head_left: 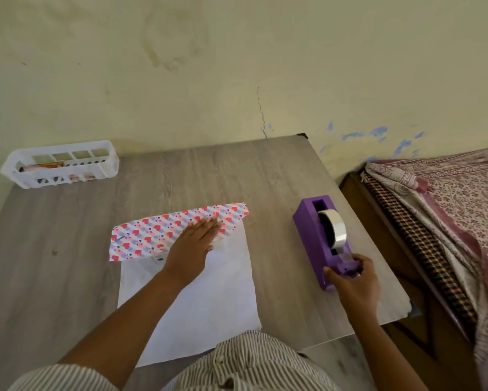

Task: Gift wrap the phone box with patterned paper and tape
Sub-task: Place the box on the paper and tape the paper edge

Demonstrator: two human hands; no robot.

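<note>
Nearest the camera, a grey-and-white striped shirt (245, 359) fills the lower edge, and both bare arms reach out from it over the grey wood-grain counter (68, 249). A large sheet of wrapping paper lies white side up (203, 300), running from the near counter edge away from the person. On the right, the right hand (352, 280) has its grip curled around the cutter end of a purple plastic tape dispenser (318, 235), thumb on one side and fingers on the other; whether it already pinches the free end of the clear tape roll (334, 228) cannot be told. Farther out, the left hand (193, 246) lies flat with its grip spread, pressing down the folded-over flap of paper with red and pink hearts (152, 235). The phone box itself is hidden beneath that flap; only a small pale corner shows at the flap's near edge.

The paper looks thin, light and springy, so it will likely lift if the palm lets go; holding along the flap's edge seems best. The box underneath should be rigid enough to press against. The tape is sticky and limp, best taken by its end.

At the far left corner stands a white slotted plastic basket (59, 165). A bed with patterned cloth (448, 198) sits to the right.
</note>
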